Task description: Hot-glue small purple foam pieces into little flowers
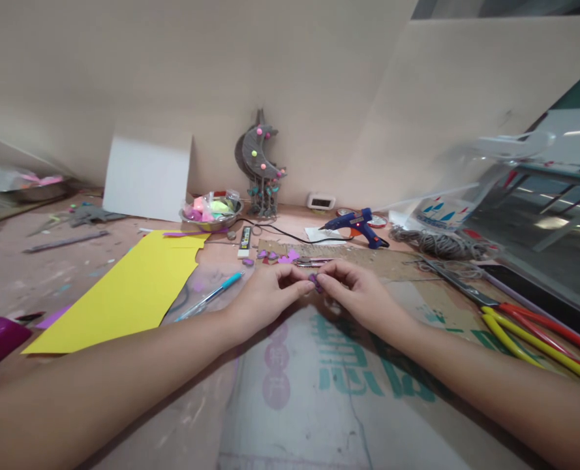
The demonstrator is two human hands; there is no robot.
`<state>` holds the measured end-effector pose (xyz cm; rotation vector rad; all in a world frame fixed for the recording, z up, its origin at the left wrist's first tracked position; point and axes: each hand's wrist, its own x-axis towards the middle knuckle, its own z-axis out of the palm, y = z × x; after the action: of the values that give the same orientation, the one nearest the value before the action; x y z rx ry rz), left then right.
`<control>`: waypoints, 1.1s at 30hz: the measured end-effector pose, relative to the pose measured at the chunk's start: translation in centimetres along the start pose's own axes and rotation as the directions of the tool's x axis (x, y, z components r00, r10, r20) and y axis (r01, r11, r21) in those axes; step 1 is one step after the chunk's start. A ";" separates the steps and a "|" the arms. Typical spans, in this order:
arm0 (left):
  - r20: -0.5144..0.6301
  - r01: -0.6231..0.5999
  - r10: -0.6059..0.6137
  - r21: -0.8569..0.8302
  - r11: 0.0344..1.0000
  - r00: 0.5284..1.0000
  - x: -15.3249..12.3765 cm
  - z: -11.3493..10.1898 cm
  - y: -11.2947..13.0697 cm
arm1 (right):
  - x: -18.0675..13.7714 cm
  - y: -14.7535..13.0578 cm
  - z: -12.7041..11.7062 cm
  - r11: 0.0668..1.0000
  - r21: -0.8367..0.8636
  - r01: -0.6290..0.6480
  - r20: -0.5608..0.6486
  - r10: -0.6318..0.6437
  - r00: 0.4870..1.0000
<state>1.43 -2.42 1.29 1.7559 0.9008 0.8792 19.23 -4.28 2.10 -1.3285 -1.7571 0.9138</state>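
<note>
My left hand [265,297] and my right hand [355,290] meet over the middle of the table, fingers pinched together on a small purple piece [314,280] held between them. Just beyond the fingertips lie several small purple cut-outs [277,256] and a pair of small scissors [309,262] on a strip of cardboard [368,258]. A blue glue gun [358,225] stands behind them, its black cord running left. A blue pen [211,297] lies left of my left hand, beside a yellow paper sheet [128,287].
A printed cardboard sheet [329,385] covers the table under my arms. At the back stand a grey moon-shaped ornament [260,163], a bowl of coloured bits [211,212] and a white card [145,176]. Grey twine [436,243] and red-and-yellow handled tools [539,333] lie right.
</note>
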 end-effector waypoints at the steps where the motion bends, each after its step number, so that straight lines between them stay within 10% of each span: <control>1: 0.003 -0.001 0.001 -0.005 1.000 1.000 0.0 0.0 0.0 | 0.0 0.0 0.0 1.000 0.011 -0.004 0.007 0.004 1.000; 8: -0.022 -0.014 0.014 0.002 1.000 1.000 0.3 0.0 -0.2 | 0.0 0.2 -0.2 0.999 0.042 0.008 0.012 -0.009 1.000; 16: -0.100 0.046 -0.053 -0.079 0.996 0.994 0.8 -0.1 -1.2 | 0.1 -0.6 -0.9 0.946 -0.322 0.026 0.021 -0.020 1.000; 22: -0.048 0.079 -0.082 -0.066 0.995 0.995 0.7 0.0 -1.3 | 0.1 -0.2 -1.7 0.889 -0.423 0.178 -0.112 -0.246 0.963; 33: -0.052 0.040 -0.037 0.050 0.998 0.998 0.8 0.0 -1.1 | 3.7 1.5 -6.5 0.831 -0.551 0.079 -0.270 -0.267 0.925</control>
<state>1.56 -1.42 0.39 1.7607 0.9954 0.8866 24.84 0.31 4.35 -1.5181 -1.8809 0.0623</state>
